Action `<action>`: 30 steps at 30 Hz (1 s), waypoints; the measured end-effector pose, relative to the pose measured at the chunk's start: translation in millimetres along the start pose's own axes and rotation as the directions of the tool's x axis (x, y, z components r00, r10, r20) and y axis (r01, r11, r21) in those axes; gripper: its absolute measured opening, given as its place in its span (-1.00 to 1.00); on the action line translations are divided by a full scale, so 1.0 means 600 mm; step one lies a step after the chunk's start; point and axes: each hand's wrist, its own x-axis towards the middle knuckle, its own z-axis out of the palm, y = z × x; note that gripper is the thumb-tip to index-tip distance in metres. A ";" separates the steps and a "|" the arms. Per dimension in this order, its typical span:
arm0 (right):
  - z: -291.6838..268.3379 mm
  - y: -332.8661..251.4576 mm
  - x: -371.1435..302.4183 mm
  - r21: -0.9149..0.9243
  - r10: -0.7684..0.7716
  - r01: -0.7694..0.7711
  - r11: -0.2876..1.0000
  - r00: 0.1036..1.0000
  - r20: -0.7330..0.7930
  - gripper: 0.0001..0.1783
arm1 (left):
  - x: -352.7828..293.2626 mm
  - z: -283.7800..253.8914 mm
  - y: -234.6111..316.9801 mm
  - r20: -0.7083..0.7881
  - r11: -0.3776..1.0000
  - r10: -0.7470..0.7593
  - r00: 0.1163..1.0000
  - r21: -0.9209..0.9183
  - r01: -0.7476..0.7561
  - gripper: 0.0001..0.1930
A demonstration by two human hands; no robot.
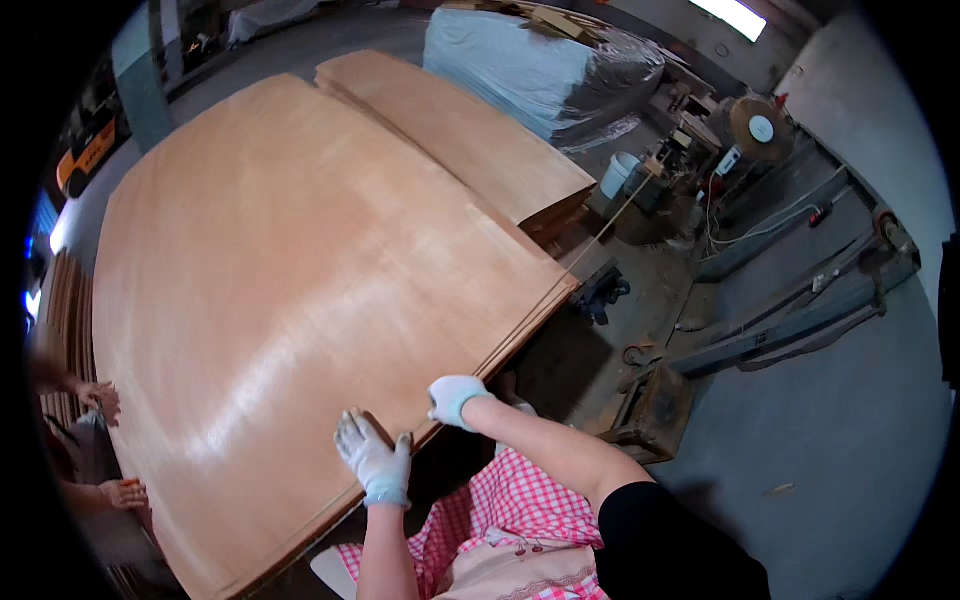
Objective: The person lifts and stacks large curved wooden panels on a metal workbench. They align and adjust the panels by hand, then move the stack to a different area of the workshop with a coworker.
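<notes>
Pink checked apron cloth (520,510) fills the bottom of the head view, with both bare forearms rising from it toward a big stack of thin wood sheets (290,290). On the near edge of that stack, the left hand (375,460), in a white glove, lies flat with its fingers spread open, its fingertips touching a small lifted corner of the top sheet. Just beside it, further along the same edge, the right hand (455,398), also gloved in white, is curled over the rim of the stack; whether it pinches a sheet or only rests there cannot be told. Across the stack, at the far left side, another person's two bare hands (105,440) sit at the opposite edge, blurred. Beyond the big stack lies a second, narrower pile of wood sheets (470,135), touching its far corner. Behind that stands a bundle wrapped in clear plastic (540,60). To the right, on the grey floor (850,430), are a white bucket (618,173), long metal beams (800,310) and a cluttered workbench (700,130).
</notes>
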 end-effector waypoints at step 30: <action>0.000 0.442 -0.014 0.746 0.576 0.118 0.655 0.561 -0.594 -0.56 | -0.013 -0.007 -0.015 0.046 0.990 -0.071 0.996 0.128 0.064 -0.05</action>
